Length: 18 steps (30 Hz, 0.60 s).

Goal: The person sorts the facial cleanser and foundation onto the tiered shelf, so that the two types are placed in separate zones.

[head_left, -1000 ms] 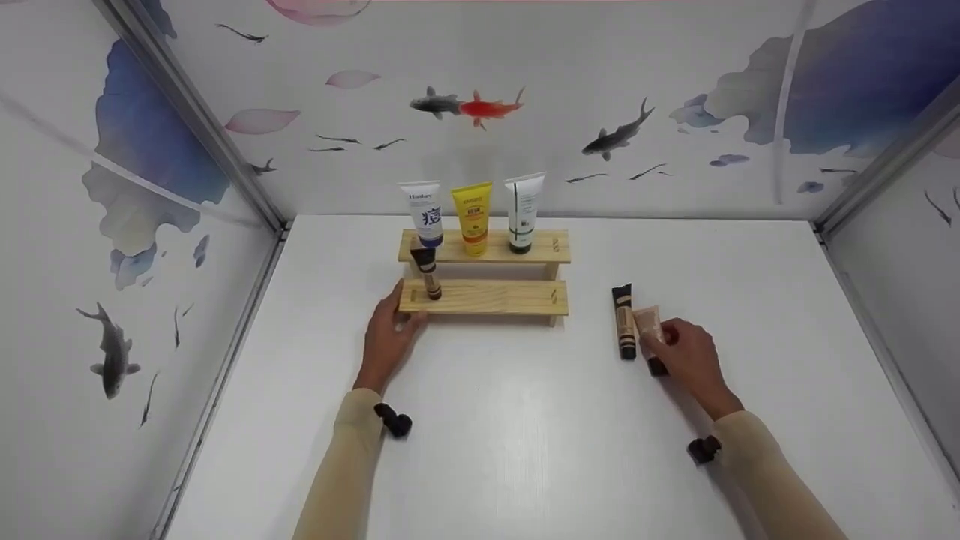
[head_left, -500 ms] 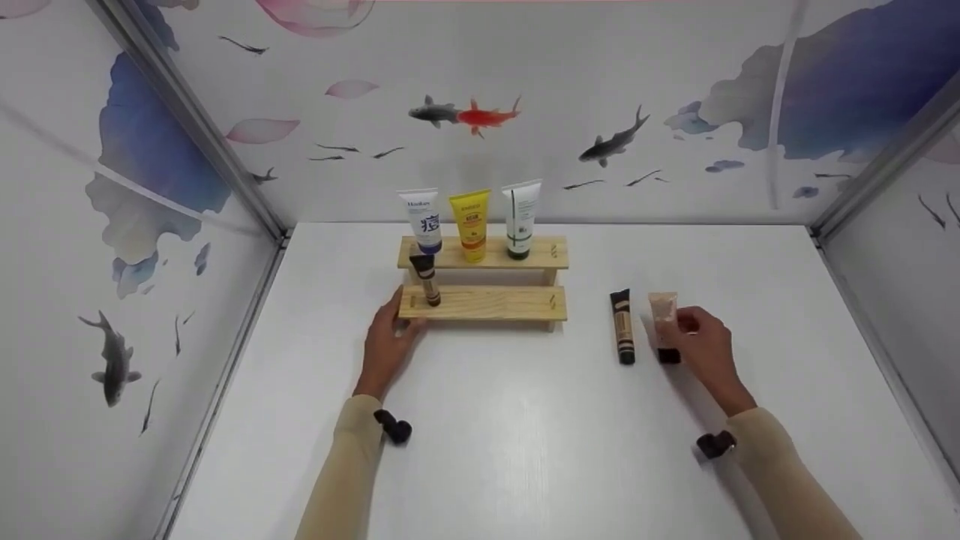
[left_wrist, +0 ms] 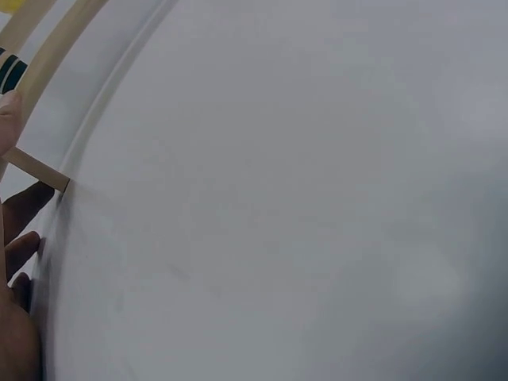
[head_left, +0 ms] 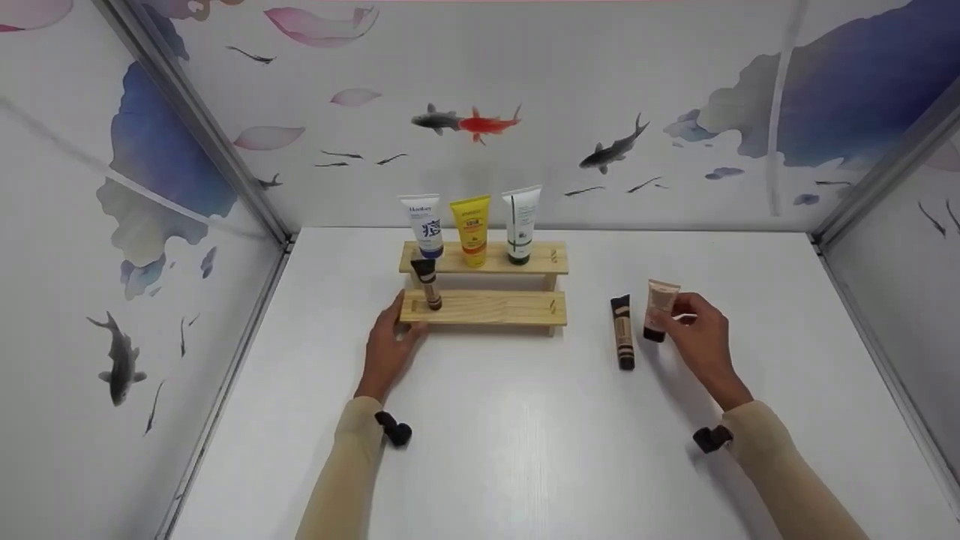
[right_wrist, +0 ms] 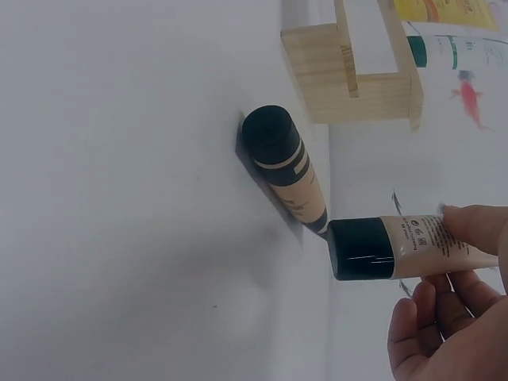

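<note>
Now, right of frame, the right hand (head_left: 702, 331) is pinching a tube (head_left: 661, 300), likely light, soft, firmest near its cap (right_wrist: 361, 249); the left hand (head_left: 387, 349) is gripping the rack (head_left: 495, 307).

A glossy white bench (head_left: 525, 427) is enclosed by a back wall (head_left: 517, 60), a left wall (head_left: 60, 255) and a right wall (head_left: 900, 262), all white and edged at the corners by grey metal strips (head_left: 204, 127). The back wall is printed with a red fish (head_left: 484, 124), dark fish (head_left: 604, 157), pink petals (head_left: 268, 138) and a blue-violet wash (head_left: 862, 97). Light is reflected from the bench; the right wall, largely cut off, appears to be similarly decorated.
</note>
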Available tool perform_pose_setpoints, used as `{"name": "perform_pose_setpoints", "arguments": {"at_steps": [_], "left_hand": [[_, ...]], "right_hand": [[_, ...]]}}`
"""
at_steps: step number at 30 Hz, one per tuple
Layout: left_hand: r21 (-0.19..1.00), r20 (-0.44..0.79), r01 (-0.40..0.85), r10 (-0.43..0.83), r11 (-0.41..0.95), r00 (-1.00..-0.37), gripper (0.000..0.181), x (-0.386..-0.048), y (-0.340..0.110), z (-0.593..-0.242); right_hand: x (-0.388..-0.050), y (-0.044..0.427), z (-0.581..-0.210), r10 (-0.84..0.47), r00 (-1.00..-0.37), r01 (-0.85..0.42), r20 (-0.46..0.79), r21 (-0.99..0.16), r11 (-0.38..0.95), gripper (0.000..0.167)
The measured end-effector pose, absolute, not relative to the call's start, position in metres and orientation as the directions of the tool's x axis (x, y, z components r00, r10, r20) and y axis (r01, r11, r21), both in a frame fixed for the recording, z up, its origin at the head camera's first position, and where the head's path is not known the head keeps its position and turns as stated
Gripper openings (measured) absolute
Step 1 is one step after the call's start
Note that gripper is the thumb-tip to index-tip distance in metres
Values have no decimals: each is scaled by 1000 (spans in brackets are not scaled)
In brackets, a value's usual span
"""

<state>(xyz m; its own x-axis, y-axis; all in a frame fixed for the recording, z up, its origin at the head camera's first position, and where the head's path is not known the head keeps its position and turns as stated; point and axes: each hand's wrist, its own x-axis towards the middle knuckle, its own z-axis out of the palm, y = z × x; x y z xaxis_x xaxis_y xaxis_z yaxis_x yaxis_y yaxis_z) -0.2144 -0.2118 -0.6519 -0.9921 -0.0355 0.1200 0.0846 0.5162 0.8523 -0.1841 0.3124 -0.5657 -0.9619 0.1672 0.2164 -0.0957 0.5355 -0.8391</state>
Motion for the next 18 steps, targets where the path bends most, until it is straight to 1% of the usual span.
{"name": "perform_pose_setpoints", "arguments": {"at_steps": [9,14,18], "left_hand": [[831,128,93,-26,549,-991,89,-221,-208,-651],[835,127,90,-32,544,-991,90,-219,-211,-652],[846,115,75,-42,527,-992,92,-215,-213,-651]], "right_hand": [[-182,300,-570,138,-962,-132,237,-842,523,33],[-184,292,-574,125,-966,-131,224,-849,513,31],[-187,287,-575,101,-967,-153,234,-852,501,31]]}}
